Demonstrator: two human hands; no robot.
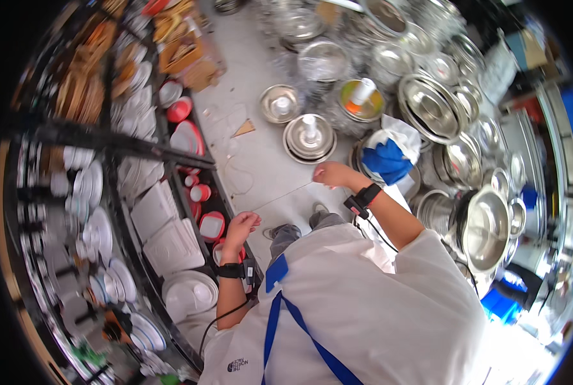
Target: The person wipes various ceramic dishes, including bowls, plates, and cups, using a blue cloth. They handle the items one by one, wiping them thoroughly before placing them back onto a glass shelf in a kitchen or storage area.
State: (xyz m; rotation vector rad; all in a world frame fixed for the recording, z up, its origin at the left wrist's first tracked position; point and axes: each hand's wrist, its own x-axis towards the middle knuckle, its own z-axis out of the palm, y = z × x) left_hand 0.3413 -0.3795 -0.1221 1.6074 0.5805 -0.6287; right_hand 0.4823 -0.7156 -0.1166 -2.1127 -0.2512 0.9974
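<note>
My left hand (242,227) hangs over the aisle floor beside the low shelf, its fingers loosely curled and nothing visible in it. Close to it on the shelf are red-and-white containers (212,226). My right hand (333,174) is held out above the floor with bent fingers; no object shows in it, though its palm is hidden. Just beyond it stand stacked steel basins (310,139) with a white cylindrical item (309,126) inside. To its right, a blue cloth-like item (387,161) and white plastic lie on a stack of pots.
Shelving with white plates (93,233), white trays (173,245) and wooden boards (81,82) lines the left. Plastic-wrapped steel bowls (324,61) crowd the right, with a large divided pot (487,228). Cardboard boxes (185,53) stand ahead; a cardboard scrap (244,128) lies on the floor (248,168).
</note>
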